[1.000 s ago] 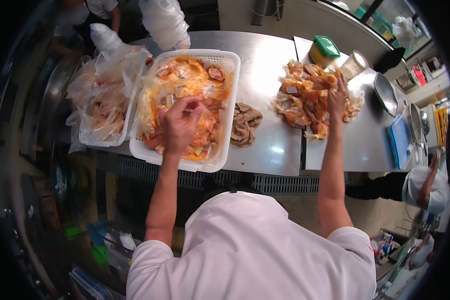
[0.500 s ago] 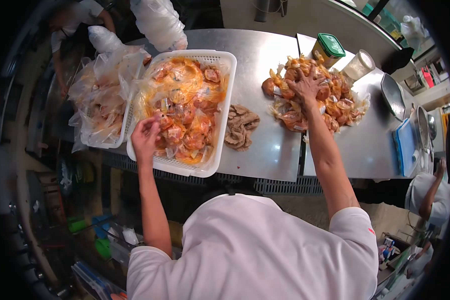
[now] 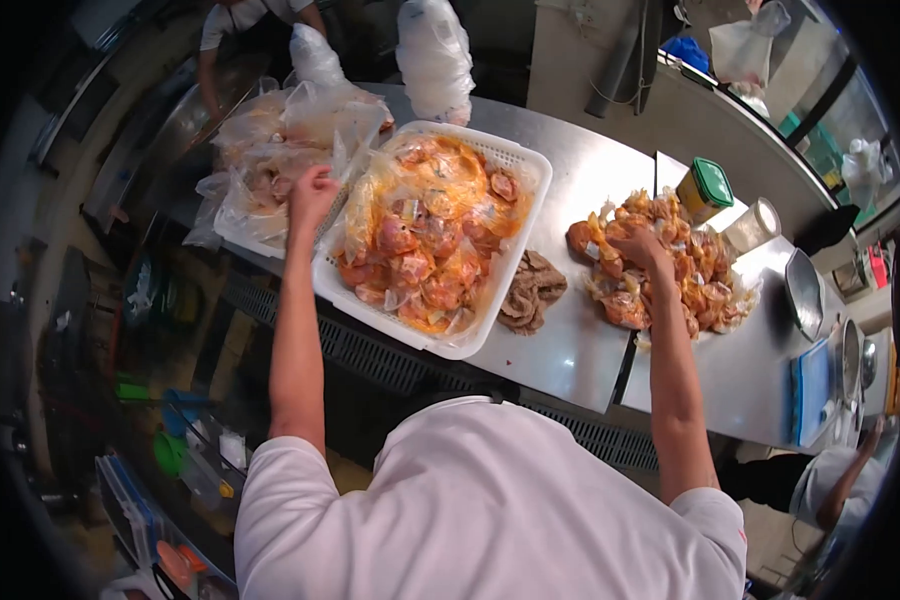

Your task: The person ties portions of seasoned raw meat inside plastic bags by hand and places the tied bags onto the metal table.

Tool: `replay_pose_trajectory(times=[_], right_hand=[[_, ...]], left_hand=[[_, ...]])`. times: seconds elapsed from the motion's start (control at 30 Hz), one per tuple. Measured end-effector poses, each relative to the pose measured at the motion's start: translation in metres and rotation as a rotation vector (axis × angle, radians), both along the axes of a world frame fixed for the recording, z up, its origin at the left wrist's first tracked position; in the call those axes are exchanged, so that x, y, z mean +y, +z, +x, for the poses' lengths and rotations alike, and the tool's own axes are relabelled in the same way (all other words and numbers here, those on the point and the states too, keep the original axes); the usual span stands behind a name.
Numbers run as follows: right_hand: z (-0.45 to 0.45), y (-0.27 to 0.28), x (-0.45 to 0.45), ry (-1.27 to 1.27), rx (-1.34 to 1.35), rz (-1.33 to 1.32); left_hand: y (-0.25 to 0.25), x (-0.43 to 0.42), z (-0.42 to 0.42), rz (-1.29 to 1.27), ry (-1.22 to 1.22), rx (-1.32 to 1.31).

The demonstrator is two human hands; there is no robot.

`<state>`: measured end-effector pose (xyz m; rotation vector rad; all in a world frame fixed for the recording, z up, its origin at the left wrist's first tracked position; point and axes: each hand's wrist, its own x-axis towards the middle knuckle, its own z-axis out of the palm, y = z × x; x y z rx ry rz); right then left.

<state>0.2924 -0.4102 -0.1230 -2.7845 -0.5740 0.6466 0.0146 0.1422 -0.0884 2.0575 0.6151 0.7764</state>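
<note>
My left hand [image 3: 312,195] is raised between two white baskets, its fingers curled together beside loose clear plastic; whether they pinch it is hidden. Close by on the right, a white basket [image 3: 542,185] holds raw meat pieces [image 3: 410,265] in orange marinade, lying in clear plastic. The left basket [image 3: 255,243] is heaped with plastic-bagged meat [image 3: 270,150]. On the far side of a brown cloth [image 3: 533,292], my right hand [image 3: 644,250] reaches onto a pile of small knotted bags of marinated meat [image 3: 695,285]. Its fingers bend down around one bag, their tips partly covered.
A steel table [image 3: 580,350] runs under everything. Behind the pile stand a green-lidded tub [image 3: 710,185] and a clear container [image 3: 753,228]. A stack of plastic bags [image 3: 435,60] rises at the back. People [image 3: 250,20] are at the far left and right [image 3: 830,480].
My left hand has moved from over the meat basket to the plastic at the left basket. My right hand, spread flat on the pile before, now has bent fingers. The view has turned.
</note>
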Motion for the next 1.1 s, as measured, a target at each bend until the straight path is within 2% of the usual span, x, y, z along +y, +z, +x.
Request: replay_pose_trajectory(times=[0.03,0.1,0.13,0.17,0.2,0.23,0.3,0.37,0.43,0.53,0.6,0.67,0.73,0.8,0.83,0.87,0.9,0.93,1.0,1.07,1.1], right_hand=[[-0.020,0.013,0.019,-0.011,-0.050,0.149],[-0.061,0.035,0.070,-0.008,-0.224,0.260],[-0.071,0.036,0.089,0.083,-0.231,0.425],[-0.082,0.037,0.108,0.185,-0.224,0.582],[-0.105,0.067,0.125,0.237,-0.113,0.698],[-0.110,0.064,0.141,0.266,-0.130,0.708],[-0.136,0.090,0.165,0.327,-0.020,0.904],[-0.150,0.104,0.195,0.464,-0.173,1.017],[-0.174,0.128,0.225,0.515,-0.324,1.157],[-0.176,0.127,0.262,0.579,-0.332,1.175],[-0.162,0.117,0.269,0.622,-0.293,1.123],[-0.157,0.120,0.258,0.470,-0.118,0.946],[-0.157,0.131,0.248,0.451,-0.147,0.977],[-0.164,0.145,0.236,0.385,-0.201,1.051],[-0.170,0.159,0.232,0.321,-0.219,1.016],[-0.170,0.159,0.230,0.314,-0.226,1.014],[-0.169,0.161,0.228,0.300,-0.211,1.077],[-0.168,0.162,0.226,0.288,-0.196,1.140],[-0.162,0.159,0.211,0.292,-0.277,1.070],[-0.160,0.155,0.194,0.275,-0.346,0.993],[-0.160,0.155,0.188,0.222,-0.387,0.955]], left_hand=[[-0.018,0.000,0.013,0.005,-0.022,-0.015],[-0.034,-0.015,0.037,0.164,0.044,0.064],[-0.045,-0.011,0.044,0.171,0.041,0.055],[-0.059,-0.006,0.051,0.280,-0.016,0.159],[-0.066,-0.004,0.056,0.386,-0.073,0.265],[-0.034,-0.023,0.052,0.350,-0.084,0.276],[0.017,-0.048,0.038,0.293,-0.178,0.231],[0.050,-0.073,0.021,0.152,-0.348,0.099],[0.091,-0.097,0.007,0.206,-0.424,0.050],[0.118,-0.125,-0.006,0.278,-0.497,-0.025],[0.116,-0.123,-0.012,0.299,-0.497,-0.051],[0.103,-0.105,-0.021,0.293,-0.503,0.099],[0.104,-0.093,-0.034,0.222,-0.482,0.118],[0.109,-0.092,-0.045,0.234,-0.421,0.023],[0.102,-0.096,-0.041,0.305,-0.476,-0.108],[0.093,-0.102,-0.037,0.305,-0.485,-0.113],[0.083,-0.110,-0.034,0.502,-0.550,-0.101],[0.069,-0.107,-0.030,0.588,-0.615,-0.051],[0.062,-0.095,-0.026,0.675,-0.690,-0.013],[0.085,-0.091,-0.029,0.212,-0.663,0.129],[0.105,-0.101,-0.032,0.175,-0.597,0.123]])
